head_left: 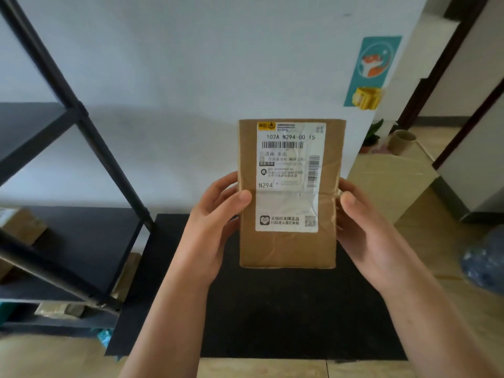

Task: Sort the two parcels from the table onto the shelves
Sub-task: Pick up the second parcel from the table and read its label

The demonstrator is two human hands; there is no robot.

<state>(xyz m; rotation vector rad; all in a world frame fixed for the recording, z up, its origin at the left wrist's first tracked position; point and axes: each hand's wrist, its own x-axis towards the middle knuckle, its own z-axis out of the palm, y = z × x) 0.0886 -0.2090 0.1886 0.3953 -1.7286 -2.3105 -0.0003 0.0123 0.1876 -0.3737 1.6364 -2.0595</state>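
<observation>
A brown cardboard parcel [289,249] with a white shipping label reading "102A N294-00 15" is held upright in front of me, above a black table [272,323]. My left hand [215,227] grips its left edge, thumb on the front face. Its right edge is held by my right hand [365,230]. The black metal shelves [81,241] stand to the left of the table. One brown parcel [23,226] lies on the middle shelf at the far left edge.
Other packages [58,309] lie on the lowest shelf level. A white wall with a teal poster [373,64] rises behind the table. To the right are a large flat carton [387,181], a potted plant [372,137] and a grey-blue plastic bag [485,260] on the wooden floor.
</observation>
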